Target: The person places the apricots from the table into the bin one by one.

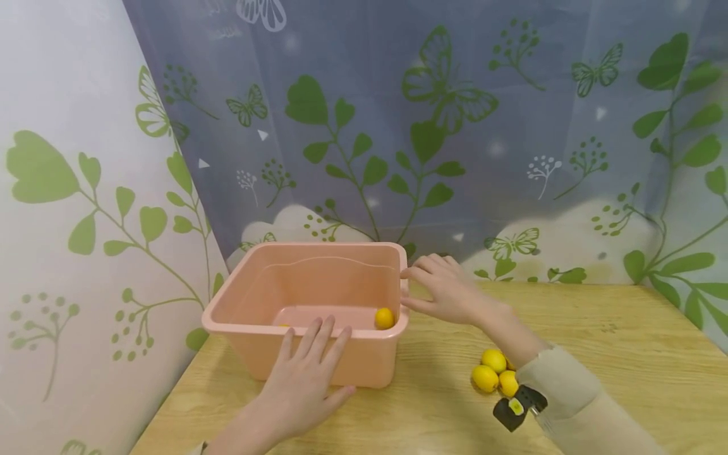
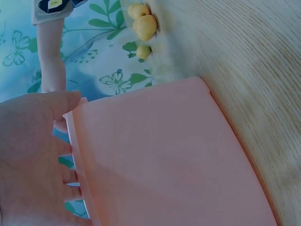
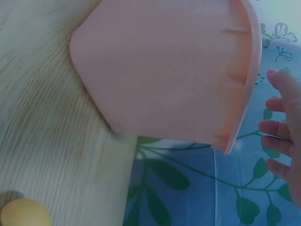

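A pink plastic bin (image 1: 364,360) stands upright on the table. Inside, near its right front corner, lies a yellow lemon-like fruit (image 1: 384,318); a sliver of yellow shows farther left, mostly hidden by the front rim. My left hand (image 1: 309,376) rests on the bin's front rim, fingers extended over it, thumb held out to the side. Beside the right rim is my right hand (image 1: 443,287), its fingers slightly bent and spread. In the right wrist view, that hand (image 3: 284,132) is apart from the rim with nothing in its fingers.
Several yellow lemon-like fruits (image 1: 485,378) are clustered on the wooden table (image 1: 432,404) right of the bin, partly hidden by the right wrist's black strap mount (image 1: 517,407). Behind the bin hangs a blue cloth (image 1: 364,57) printed with leaves and butterflies.
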`<state>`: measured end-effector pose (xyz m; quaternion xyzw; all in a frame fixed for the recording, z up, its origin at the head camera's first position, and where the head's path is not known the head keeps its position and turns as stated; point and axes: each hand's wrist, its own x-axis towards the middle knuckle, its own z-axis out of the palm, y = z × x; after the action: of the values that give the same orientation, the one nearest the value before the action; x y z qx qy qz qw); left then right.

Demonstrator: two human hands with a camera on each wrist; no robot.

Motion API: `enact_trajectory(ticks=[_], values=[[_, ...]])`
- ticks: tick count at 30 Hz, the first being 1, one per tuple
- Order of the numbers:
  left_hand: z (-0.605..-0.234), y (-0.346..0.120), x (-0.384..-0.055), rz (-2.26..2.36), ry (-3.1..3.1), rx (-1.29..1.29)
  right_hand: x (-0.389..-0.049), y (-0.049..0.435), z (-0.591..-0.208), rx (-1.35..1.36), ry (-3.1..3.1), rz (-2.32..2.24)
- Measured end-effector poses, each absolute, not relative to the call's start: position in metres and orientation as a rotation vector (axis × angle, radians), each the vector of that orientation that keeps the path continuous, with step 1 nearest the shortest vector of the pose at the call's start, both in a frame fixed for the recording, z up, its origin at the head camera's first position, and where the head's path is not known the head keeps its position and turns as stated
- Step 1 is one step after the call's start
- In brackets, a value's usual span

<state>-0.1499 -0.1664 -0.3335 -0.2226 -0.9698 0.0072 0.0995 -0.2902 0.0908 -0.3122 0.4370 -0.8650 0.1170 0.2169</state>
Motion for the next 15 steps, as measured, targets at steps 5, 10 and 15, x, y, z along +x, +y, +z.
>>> enact_trajectory(ticks=[5, 10, 15], values=[[-0.333, -0.166, -0.150, 0.008, -2.867, -0.656, -0.289, 0.110, -0.321, 1.170, -2.429, 0.341], [-0.333, -0.166, -0.150, -0.004, -2.872, -0.654, -0.290, 0.132, -0.333, 1.129, -2.444, 0.308], [-0.332, -0.166, -0.150, -0.005, -2.875, -0.647, -0.292, 0.155, -0.346, 1.090, -2.456, 0.283]])
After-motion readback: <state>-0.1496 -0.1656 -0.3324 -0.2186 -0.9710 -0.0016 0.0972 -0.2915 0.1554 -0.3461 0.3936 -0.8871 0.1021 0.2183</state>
